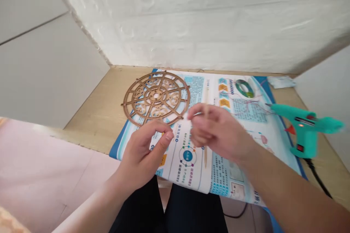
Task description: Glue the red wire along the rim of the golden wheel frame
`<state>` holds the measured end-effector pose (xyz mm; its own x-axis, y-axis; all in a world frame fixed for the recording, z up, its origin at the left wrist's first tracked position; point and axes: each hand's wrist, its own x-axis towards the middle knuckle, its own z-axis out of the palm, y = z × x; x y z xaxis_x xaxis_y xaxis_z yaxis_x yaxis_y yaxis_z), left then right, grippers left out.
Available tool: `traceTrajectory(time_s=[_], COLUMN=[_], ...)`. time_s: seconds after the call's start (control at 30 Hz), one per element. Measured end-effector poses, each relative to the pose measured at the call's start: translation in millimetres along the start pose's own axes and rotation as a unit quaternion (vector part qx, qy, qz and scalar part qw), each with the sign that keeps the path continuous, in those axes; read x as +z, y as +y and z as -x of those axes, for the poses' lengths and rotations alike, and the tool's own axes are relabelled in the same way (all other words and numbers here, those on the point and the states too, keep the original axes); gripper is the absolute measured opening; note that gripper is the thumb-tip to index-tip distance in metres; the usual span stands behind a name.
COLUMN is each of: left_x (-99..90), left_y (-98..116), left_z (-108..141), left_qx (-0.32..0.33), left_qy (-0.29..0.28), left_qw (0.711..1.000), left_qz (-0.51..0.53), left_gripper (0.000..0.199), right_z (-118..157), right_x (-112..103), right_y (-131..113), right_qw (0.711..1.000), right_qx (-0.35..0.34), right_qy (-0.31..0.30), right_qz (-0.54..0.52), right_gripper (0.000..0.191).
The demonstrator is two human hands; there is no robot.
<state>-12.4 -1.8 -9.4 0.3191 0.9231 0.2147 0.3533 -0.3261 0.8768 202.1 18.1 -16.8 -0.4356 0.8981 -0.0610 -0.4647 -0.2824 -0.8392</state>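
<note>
A thin pointed wooden stick [205,158] stands nearly upright in my right hand [221,131], whose curled fingers close around it; both are slightly blurred. To its left, my left hand [146,149] has thumb and forefinger brought together, and anything between them is too small to make out. Just beyond my left hand lies a round brown wooden openwork wheel [132,97] with spokes and scroll cutouts, flat on a printed blue-and-white sheet [175,174]. My right hand is apart from the wheel, near its right edge.
A turquoise glue gun [304,123] stands at the right with its light glowing and a black cord [318,180] trailing off. A small white packet [281,82] lies at the back right. Walls close in the wooden tabletop [87,105] at the back and sides.
</note>
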Motion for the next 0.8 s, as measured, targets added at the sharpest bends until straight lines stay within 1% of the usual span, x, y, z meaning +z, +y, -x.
traceTrajectory(time_s=[0.07, 0.17, 0.27, 0.37, 0.43, 0.5, 0.6, 0.7, 0.8], left_x=[10.1, 20.4, 24.2, 24.0, 23.1, 22.2, 20.5, 15.0, 4.1], left_y=[4, 8, 10, 10, 8, 4, 0, -1, 3], left_z=[-5, -14, -18, -19, -19, -18, -16, -8, 8], left_qx=[-0.007, -0.015, -0.033, -0.065, -0.095, -0.130, -0.175, -0.200, -0.207], left_qy=[0.000, 0.015, 0.036, 0.039, 0.022, -0.008, -0.048, -0.076, -0.098], left_qw=[1.000, 0.999, 0.998, 0.996, 0.995, 0.991, 0.974, 0.951, 0.933], left_qz=[-0.011, -0.033, -0.051, -0.046, -0.016, 0.039, 0.138, 0.223, 0.276], left_gripper=[0.017, 0.019, 0.019, 0.017, 0.021, 0.028, 0.035, 0.040, 0.044], right_z=[0, -4, -7, -8, -8, -8, -6, -4, -1], right_x=[-3, -8, -9, -11, -13, -15, -11, 4, 24], right_y=[8, 14, 15, 15, 15, 15, 13, 8, -3], right_qw=[0.999, 0.999, 0.998, 0.997, 0.996, 0.994, 0.991, 0.986, 0.980], right_qx=[0.027, 0.014, 0.001, 0.000, 0.000, 0.004, 0.010, 0.013, 0.013], right_qy=[-0.024, -0.021, -0.011, -0.011, -0.010, -0.012, -0.027, -0.054, -0.081], right_qz=[0.020, 0.047, 0.064, 0.080, 0.094, 0.110, 0.131, 0.155, 0.180], right_gripper=[0.024, 0.026, 0.028, 0.032, 0.032, 0.033, 0.035, 0.033, 0.030])
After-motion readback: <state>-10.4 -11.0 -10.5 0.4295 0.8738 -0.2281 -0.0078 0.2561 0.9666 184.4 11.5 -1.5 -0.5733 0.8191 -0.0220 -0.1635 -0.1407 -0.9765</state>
